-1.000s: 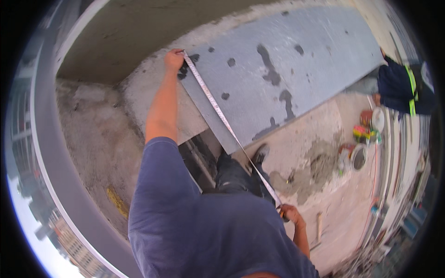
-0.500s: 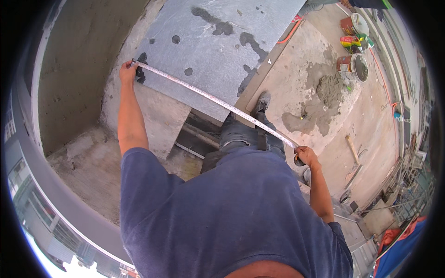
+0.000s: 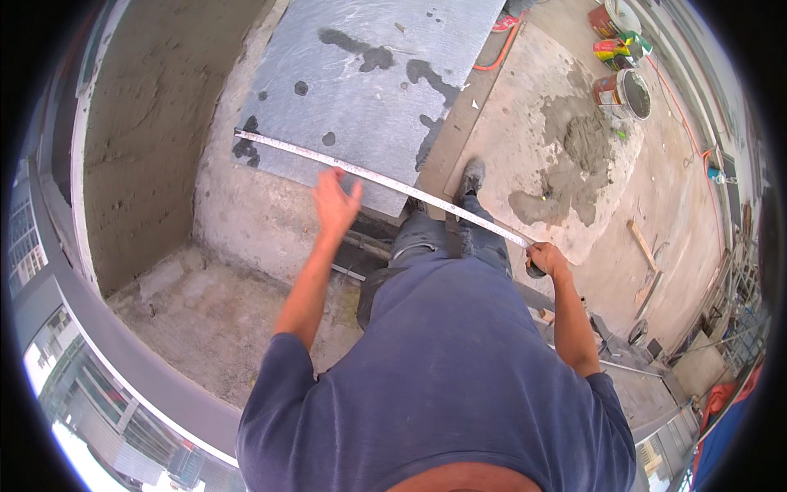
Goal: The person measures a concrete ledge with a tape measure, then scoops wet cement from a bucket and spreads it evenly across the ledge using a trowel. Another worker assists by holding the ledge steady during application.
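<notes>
My blue shirt (image 3: 467, 361) fills the bottom centre of the frame. Right of centre, my right hand (image 3: 548, 261) is closed around the dark case of a tape measure (image 3: 438, 202), whose pale blade runs out from it toward the upper left. My left hand (image 3: 334, 201), just left of centre, is open and holds nothing, its fingers apart, the tips right by the blade; I cannot tell whether they touch it. Below the blade's middle are my dark trousers (image 3: 426, 234), and one dusty shoe (image 3: 473, 175) shows just above it.

The blade crosses a grey slab (image 3: 352, 107) at upper centre, blotched with dark patches, and its tip reaches the slab's left edge. At right, a strip of wood (image 3: 643, 244) lies on the floor, and above it to the left spreads a heap of wet mortar (image 3: 587, 143). Farther up, in the upper right, stand a bucket (image 3: 623, 94), a yellow and red bag (image 3: 611, 52) and another bucket (image 3: 611, 18). A rough wall (image 3: 156, 123) rises at upper left
</notes>
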`<state>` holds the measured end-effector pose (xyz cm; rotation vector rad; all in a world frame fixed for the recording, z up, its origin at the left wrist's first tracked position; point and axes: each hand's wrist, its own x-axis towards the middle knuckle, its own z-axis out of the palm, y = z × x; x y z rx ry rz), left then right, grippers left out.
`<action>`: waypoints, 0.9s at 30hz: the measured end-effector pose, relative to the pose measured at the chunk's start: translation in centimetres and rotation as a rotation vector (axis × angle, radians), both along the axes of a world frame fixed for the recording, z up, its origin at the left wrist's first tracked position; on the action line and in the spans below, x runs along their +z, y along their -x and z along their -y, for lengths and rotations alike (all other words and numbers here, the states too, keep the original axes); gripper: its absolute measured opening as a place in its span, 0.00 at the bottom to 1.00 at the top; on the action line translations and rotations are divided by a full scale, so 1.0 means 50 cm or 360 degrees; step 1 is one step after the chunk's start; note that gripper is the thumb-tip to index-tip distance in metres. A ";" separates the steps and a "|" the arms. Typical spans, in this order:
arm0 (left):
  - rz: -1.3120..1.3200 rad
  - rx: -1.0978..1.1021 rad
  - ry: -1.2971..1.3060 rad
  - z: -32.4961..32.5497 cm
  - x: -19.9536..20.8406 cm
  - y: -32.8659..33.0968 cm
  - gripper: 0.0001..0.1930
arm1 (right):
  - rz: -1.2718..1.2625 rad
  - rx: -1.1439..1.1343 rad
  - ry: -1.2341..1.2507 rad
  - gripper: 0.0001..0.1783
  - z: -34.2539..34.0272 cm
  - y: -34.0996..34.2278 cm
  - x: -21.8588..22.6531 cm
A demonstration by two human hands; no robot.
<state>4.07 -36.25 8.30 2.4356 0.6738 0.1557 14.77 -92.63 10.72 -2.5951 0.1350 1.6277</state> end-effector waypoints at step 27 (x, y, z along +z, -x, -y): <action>-0.0258 0.0200 0.0119 0.133 -0.018 0.040 0.26 | 0.0079 0.0048 -0.0053 0.25 -0.027 0.007 0.017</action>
